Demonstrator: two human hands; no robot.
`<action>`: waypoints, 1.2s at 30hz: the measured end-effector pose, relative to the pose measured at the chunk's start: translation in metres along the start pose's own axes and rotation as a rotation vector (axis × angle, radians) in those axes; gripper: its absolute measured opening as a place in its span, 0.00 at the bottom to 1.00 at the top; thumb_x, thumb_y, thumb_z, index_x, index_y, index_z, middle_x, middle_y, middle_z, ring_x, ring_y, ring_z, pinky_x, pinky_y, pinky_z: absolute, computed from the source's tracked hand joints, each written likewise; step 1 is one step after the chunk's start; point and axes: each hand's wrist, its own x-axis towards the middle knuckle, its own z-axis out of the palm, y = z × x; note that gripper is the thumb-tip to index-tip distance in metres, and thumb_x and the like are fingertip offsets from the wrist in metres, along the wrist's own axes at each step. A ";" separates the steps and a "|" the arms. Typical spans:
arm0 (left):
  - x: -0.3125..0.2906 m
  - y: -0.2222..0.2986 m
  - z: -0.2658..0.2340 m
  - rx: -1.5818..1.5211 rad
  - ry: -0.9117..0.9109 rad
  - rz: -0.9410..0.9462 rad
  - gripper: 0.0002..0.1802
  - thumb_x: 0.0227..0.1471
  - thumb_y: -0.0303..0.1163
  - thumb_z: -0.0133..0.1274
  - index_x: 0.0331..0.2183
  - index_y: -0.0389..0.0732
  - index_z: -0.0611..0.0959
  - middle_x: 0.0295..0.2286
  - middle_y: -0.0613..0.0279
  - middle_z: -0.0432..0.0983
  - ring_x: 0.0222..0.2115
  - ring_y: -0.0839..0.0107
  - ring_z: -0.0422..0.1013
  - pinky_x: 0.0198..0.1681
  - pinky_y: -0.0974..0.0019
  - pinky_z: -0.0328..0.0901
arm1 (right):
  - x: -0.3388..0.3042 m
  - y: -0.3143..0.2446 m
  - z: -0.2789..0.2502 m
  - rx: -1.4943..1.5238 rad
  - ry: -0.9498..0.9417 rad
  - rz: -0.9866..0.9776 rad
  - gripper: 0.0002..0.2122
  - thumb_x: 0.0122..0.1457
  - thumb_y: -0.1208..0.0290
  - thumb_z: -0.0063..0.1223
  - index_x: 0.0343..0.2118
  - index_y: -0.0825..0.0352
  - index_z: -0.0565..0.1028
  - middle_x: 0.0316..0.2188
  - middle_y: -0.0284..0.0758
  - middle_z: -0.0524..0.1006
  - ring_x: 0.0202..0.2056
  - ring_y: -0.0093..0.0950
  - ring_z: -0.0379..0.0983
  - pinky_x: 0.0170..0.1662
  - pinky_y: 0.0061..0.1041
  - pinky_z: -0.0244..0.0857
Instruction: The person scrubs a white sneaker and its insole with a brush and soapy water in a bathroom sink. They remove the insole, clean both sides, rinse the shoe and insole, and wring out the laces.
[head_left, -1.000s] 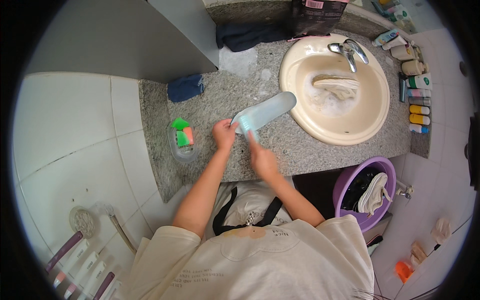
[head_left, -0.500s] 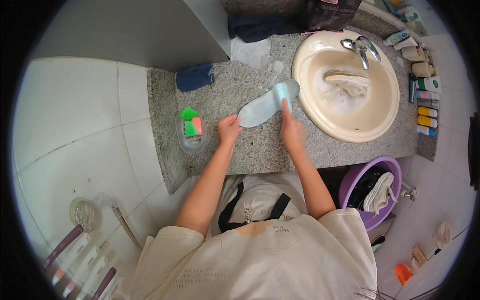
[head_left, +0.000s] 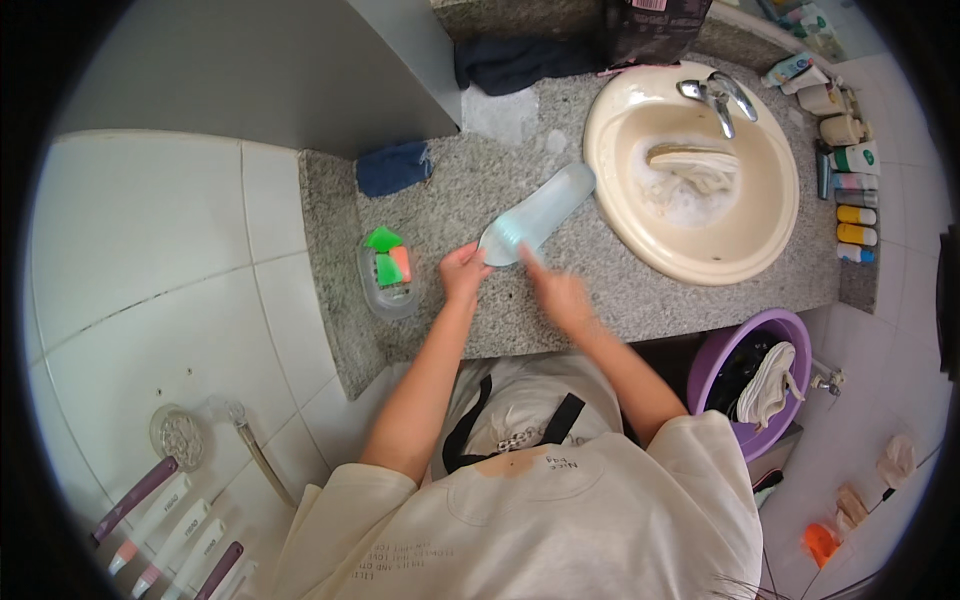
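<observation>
A pale grey-blue shoe insole (head_left: 560, 198) lies slanting over the granite counter, its far end against the sink's rim. Its near end is pinched in the fingers of my left hand (head_left: 463, 274). My right hand (head_left: 562, 300), smeared by motion, presses a light-blue scrubbing brush (head_left: 508, 232) on the insole close to my left hand. The brush is blurred, so its bristles do not show. Left of my left hand stands a clear soap dish (head_left: 392, 304) with green and orange pieces (head_left: 389, 268) in it.
The cream sink (head_left: 625, 235) at right holds suds and a whitish soaked item (head_left: 695, 165) under the chrome faucet (head_left: 715, 105). Toiletry bottles (head_left: 855, 215) line the right wall. A purple bucket (head_left: 703, 365) hangs low at right. A blue cloth (head_left: 393, 170) lies at the back left.
My right hand has drawn the brush down the insole, from the end by the sink to the end by my left hand. My left hand keeps its pinch.
</observation>
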 end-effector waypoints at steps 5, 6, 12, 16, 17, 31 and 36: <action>-0.008 0.010 0.007 0.033 0.059 -0.047 0.19 0.52 0.22 0.53 0.46 0.27 0.74 0.39 0.52 0.76 0.35 0.66 0.75 0.35 0.66 0.73 | -0.012 -0.024 0.020 -0.015 0.037 0.047 0.29 0.55 0.76 0.45 0.62 0.57 0.57 0.16 0.50 0.73 0.17 0.46 0.72 0.21 0.43 0.65; -0.007 0.007 0.002 0.035 0.054 -0.043 0.19 0.52 0.22 0.53 0.46 0.27 0.74 0.39 0.51 0.76 0.35 0.66 0.75 0.35 0.66 0.73 | -0.032 -0.045 0.028 0.116 -0.008 -0.010 0.29 0.54 0.77 0.44 0.62 0.57 0.58 0.15 0.50 0.72 0.16 0.45 0.72 0.21 0.42 0.66; -0.007 0.003 -0.001 0.032 0.050 -0.015 0.17 0.52 0.22 0.52 0.46 0.27 0.74 0.39 0.51 0.76 0.35 0.66 0.75 0.37 0.66 0.73 | -0.019 -0.021 0.019 -0.073 -0.017 0.013 0.30 0.54 0.78 0.45 0.62 0.55 0.57 0.15 0.49 0.72 0.16 0.45 0.72 0.21 0.44 0.65; -0.006 0.004 0.002 0.091 0.105 -0.014 0.18 0.52 0.22 0.53 0.45 0.27 0.74 0.39 0.51 0.76 0.34 0.66 0.75 0.34 0.66 0.74 | -0.011 -0.032 0.018 -0.071 0.000 0.058 0.30 0.55 0.77 0.45 0.62 0.55 0.55 0.16 0.48 0.73 0.17 0.44 0.72 0.21 0.44 0.65; -0.004 0.003 0.001 0.073 0.090 -0.009 0.18 0.52 0.22 0.54 0.45 0.27 0.75 0.39 0.51 0.76 0.34 0.66 0.75 0.34 0.66 0.74 | -0.008 -0.027 0.012 -0.098 -0.017 0.058 0.29 0.55 0.76 0.45 0.62 0.55 0.55 0.16 0.48 0.74 0.17 0.45 0.72 0.21 0.45 0.65; -0.002 0.002 0.002 0.033 0.078 0.031 0.16 0.52 0.22 0.53 0.44 0.26 0.76 0.37 0.50 0.77 0.34 0.65 0.75 0.33 0.65 0.74 | 0.026 -0.002 -0.029 -0.053 0.108 0.193 0.31 0.54 0.77 0.43 0.63 0.54 0.54 0.18 0.46 0.75 0.19 0.44 0.74 0.24 0.45 0.67; -0.002 -0.005 -0.005 0.094 0.045 0.043 0.17 0.52 0.23 0.53 0.45 0.27 0.75 0.38 0.51 0.76 0.35 0.66 0.75 0.35 0.65 0.74 | -0.012 -0.038 0.013 0.040 -0.142 0.002 0.28 0.59 0.71 0.43 0.63 0.53 0.53 0.19 0.47 0.76 0.20 0.45 0.74 0.25 0.46 0.68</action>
